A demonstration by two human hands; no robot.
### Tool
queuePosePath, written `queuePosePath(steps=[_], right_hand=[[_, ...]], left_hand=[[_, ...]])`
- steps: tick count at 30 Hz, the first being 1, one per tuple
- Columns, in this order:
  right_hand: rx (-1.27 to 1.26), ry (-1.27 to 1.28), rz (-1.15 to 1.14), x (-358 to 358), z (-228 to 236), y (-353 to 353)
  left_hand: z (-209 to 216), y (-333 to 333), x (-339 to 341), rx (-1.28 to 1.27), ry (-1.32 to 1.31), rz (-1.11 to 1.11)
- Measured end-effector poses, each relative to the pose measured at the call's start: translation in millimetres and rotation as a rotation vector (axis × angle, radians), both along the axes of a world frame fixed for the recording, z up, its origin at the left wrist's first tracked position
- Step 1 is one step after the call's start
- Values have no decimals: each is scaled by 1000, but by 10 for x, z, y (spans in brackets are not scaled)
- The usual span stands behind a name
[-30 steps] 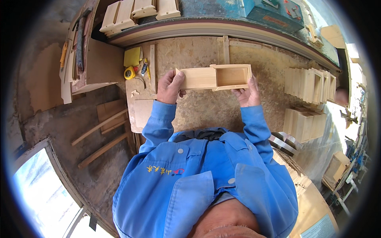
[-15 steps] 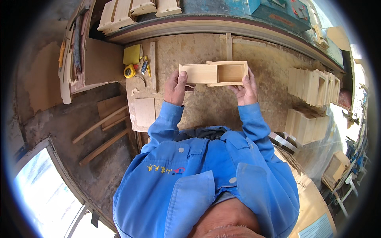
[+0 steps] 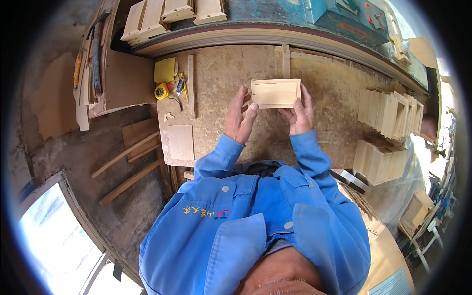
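Note:
Over the worktable I hold a small pale wooden box (image 3: 276,93) with its sliding lid fully in, flush inside the rim. My right hand (image 3: 301,115) grips its right end, thumb on the near corner and fingers around the side. At the left end is my left hand (image 3: 240,118), its fingers stretched out and apart from the box. Its thumb tip is at the near left corner; whether it presses there I cannot tell. The undersides of the box and some right-hand fingers are hidden.
On the table's left lie a yellow tape measure (image 3: 161,91), a utility knife (image 3: 180,83), a yellow pad (image 3: 165,70), a wood strip (image 3: 191,87) and a thin board (image 3: 181,142). More wooden boxes (image 3: 391,112) stand at right. Wooden pieces (image 3: 147,20) rest on the raised far bench.
The lid has slid right into the box, covering the opening that showed before. My left hand has moved right and loosened its fingers; my right hand stays on the box.

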State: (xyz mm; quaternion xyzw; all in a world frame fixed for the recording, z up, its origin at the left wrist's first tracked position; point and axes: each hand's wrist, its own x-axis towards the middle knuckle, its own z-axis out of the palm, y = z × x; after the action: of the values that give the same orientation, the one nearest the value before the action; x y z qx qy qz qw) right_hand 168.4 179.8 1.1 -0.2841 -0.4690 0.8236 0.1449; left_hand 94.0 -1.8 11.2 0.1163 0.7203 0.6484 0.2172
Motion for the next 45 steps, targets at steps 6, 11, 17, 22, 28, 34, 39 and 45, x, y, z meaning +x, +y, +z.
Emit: queuePosePath(steps=[6,11,17,22,28,34,39,45], right_hand=[[-131,11,-42,-52,-126,0],[-66,11,32,-234,-203,-32],[63,-321,299,-595,-309,62],[1,-234,159,-904,-495,-99],[-10,-106,-48,-1090,-677,-101],[1,-91,-122,-1266,-715,18],[60,-86,-165,-1344,-845,58],[367,-140,-257,-1368,-958,64]], left_hand=[[-42,72,81,-33,56,-18],[-148,127,-31,-28,152,96],[-323,178,-492,-99,256,170],[-509,351,-809,-269,196,228],[-555,466,-860,-446,290,156],[-660,810,-1091,-530,473,199],[-749,970,-1103,-610,535,283],[-813,1062,-1100,-553,603,343]])
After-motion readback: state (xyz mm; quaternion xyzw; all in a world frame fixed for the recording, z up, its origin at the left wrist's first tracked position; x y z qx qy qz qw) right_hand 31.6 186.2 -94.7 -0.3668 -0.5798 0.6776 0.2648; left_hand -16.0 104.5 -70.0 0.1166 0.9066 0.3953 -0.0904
